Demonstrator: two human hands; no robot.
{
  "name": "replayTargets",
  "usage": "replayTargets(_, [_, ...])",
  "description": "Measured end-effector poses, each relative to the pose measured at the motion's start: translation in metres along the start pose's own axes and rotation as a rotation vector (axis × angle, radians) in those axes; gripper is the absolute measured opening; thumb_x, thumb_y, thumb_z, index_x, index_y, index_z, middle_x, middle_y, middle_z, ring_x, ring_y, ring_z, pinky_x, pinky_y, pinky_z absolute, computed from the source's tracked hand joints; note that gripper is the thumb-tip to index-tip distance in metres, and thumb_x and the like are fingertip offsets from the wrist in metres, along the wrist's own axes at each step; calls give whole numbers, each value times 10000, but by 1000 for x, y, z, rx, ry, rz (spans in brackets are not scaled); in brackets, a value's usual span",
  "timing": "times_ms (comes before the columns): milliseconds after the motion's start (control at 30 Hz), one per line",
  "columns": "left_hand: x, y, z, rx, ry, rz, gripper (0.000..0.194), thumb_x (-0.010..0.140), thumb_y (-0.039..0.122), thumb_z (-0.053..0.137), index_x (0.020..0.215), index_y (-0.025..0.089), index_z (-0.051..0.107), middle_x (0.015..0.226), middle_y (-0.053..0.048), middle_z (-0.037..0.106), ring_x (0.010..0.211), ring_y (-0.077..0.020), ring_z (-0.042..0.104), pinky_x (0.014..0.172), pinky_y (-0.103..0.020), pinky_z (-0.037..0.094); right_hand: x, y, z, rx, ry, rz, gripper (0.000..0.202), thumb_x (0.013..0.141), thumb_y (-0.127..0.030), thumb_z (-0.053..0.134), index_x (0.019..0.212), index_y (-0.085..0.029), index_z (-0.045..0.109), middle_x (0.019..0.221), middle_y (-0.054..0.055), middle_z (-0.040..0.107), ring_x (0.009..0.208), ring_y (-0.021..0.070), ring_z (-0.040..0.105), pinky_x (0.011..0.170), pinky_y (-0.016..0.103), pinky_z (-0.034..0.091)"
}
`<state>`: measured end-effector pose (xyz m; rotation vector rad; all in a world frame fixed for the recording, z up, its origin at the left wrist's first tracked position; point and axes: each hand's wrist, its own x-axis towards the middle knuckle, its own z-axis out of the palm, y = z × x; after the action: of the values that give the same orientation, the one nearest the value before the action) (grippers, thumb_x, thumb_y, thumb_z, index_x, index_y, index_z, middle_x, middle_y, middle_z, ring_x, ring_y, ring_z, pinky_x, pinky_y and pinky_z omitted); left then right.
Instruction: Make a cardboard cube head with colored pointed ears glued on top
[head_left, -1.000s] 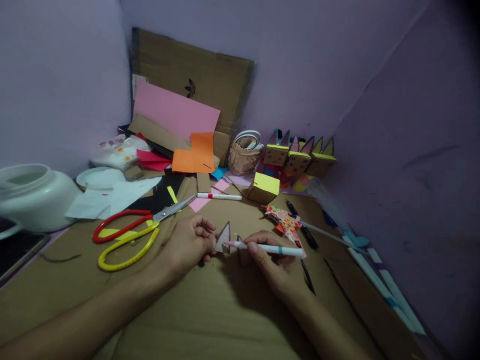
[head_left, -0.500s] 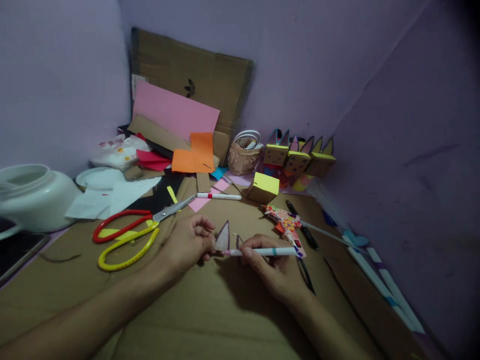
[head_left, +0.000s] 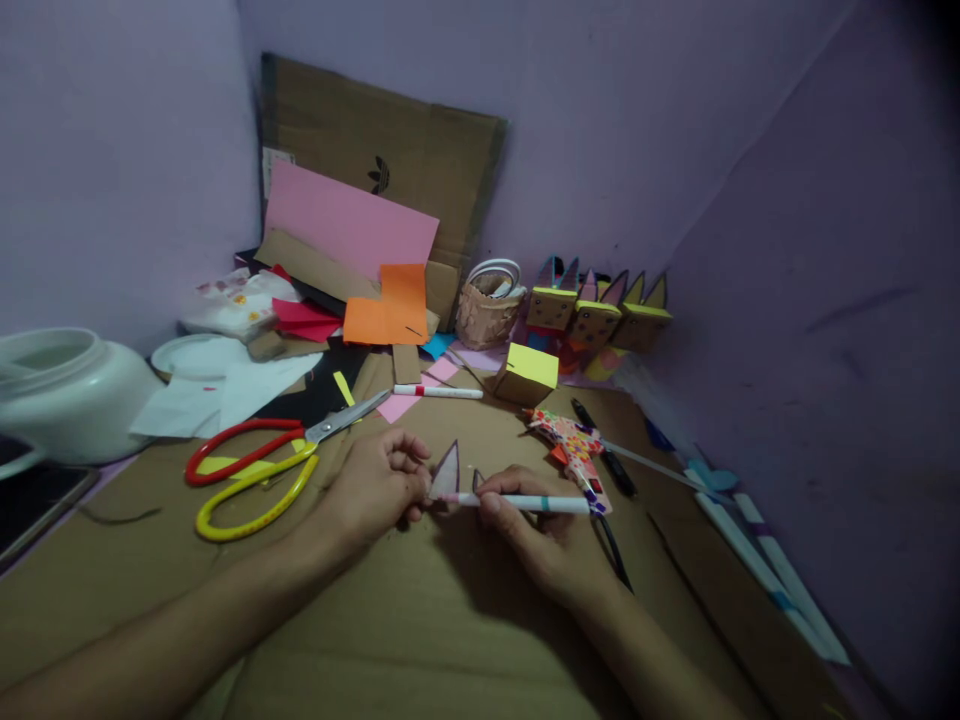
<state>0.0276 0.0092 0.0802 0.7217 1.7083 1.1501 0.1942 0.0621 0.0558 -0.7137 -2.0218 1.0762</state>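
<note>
White marker (head_left: 562,504) pinched by right fingers (head_left: 491,508), dark-edged triangle (head_left: 448,474) by left fingers (head_left: 414,490), broad cardboard (head_left: 390,630)

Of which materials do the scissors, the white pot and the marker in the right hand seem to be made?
Scissors: grey metal blades, by their sheen; smooth, glossy red and yellow handles, probably plastic.
White pot: smooth, with soft highlights; ceramic or plastic, I cannot tell.
Marker: likely plastic, its white barrel straight and smooth.

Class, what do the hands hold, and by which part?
Left hand: pointed piece, by its lower left edge. Right hand: white marker, near its tip; perhaps the second piece too.
</note>
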Motion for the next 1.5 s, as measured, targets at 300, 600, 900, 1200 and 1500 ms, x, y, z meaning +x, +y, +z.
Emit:
replayTargets(300, [11, -8, -6, 127, 74, 107, 202, 588, 73, 534, 756, 173, 484, 498, 75, 515, 380, -80, 469, 349, -165, 328, 4, 11, -8, -179, 115, -21, 180, 841, -219, 542, 1001, -228, 624, 748, 1, 673, 661, 146, 617, 639, 269, 468])
replayTargets(600, [14, -10, -12, 398, 124, 321, 124, 613, 153, 566, 736, 170, 558, 656, 6, 586, 621, -145, 557, 578, -243, 434, 7, 0, -24, -562, -282, 73, 568, 593, -209, 784, 1106, -226, 538, 1046, 67, 637, 946, 264, 567, 780, 373, 422])
replayTargets(900, [10, -1, -21, 355, 246, 346, 164, 678, 186, 528, 839, 178, 554, 769, 1, 585, 566, -109, 492, 546, -229, 385, 4, 0, -14, -454, -254, 143, 414, 628, -80, 693, 980, -220, 528, 923, 25, 657, 822, 204, 584, 702, 297, 401])
replayTargets(1200, [7, -3, -16, 301, 214, 346, 125, 659, 179, 538, 779, 181, 575, 652, 22, 577, 507, -102, 465, 504, -214, 358, 3, -5, -5, -380, -196, 294, 314, 634, 0, 579, 836, -216, 478, 755, 2, 651, 684, 184, 599, 602, 272, 403])
replayTargets(1500, [-8, -6, -9, 534, -8, 339, 159, 697, 263, 525, 618, 194, 645, 590, -2, 633, 581, -164, 557, 547, -242, 375, -2, 1, 1, -374, -85, 189, 190, 712, -160, 615, 829, -223, 479, 767, 7, 624, 687, 176, 568, 617, 276, 416])
